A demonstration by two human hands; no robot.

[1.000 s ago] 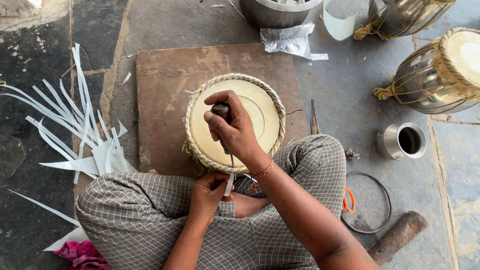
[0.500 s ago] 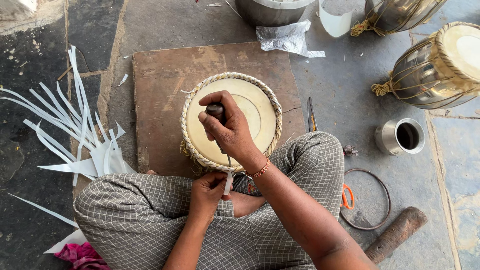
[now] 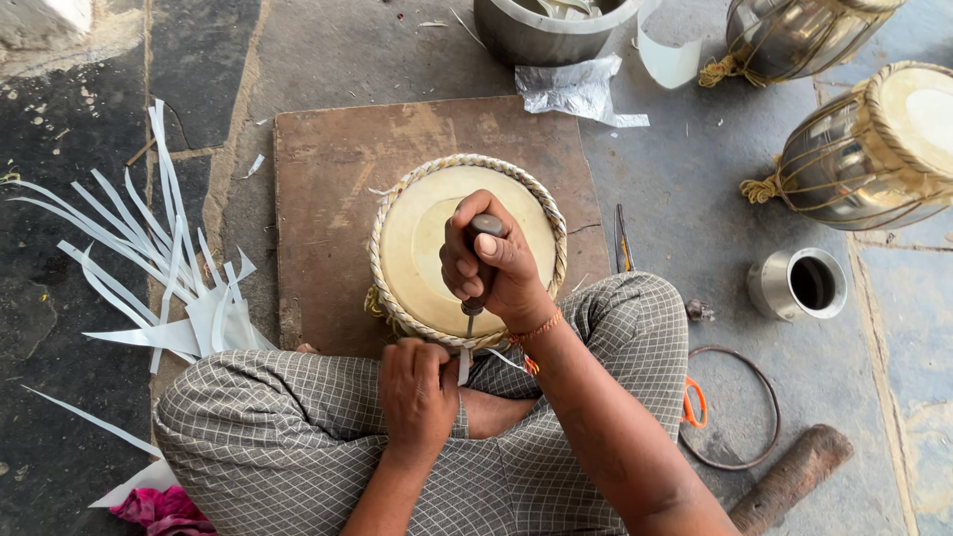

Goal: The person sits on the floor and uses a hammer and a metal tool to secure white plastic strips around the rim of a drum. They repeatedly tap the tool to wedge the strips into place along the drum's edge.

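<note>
Stone floor (image 3: 695,189) bears a board (image 3: 328,199) with a drum (image 3: 417,238); right hand (image 3: 491,263) grips an awl (image 3: 479,260), left hand (image 3: 417,397) pinches a strip (image 3: 463,365).

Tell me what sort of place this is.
Likely a floor-level drum-making workshop: a drum on a wooden board, the right hand working an awl at its braided rim, finished metal drums beside, white strips scattered.

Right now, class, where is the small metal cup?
In the head view, the small metal cup stands on the floor at right, below the finished drum, above the wire ring.
</note>
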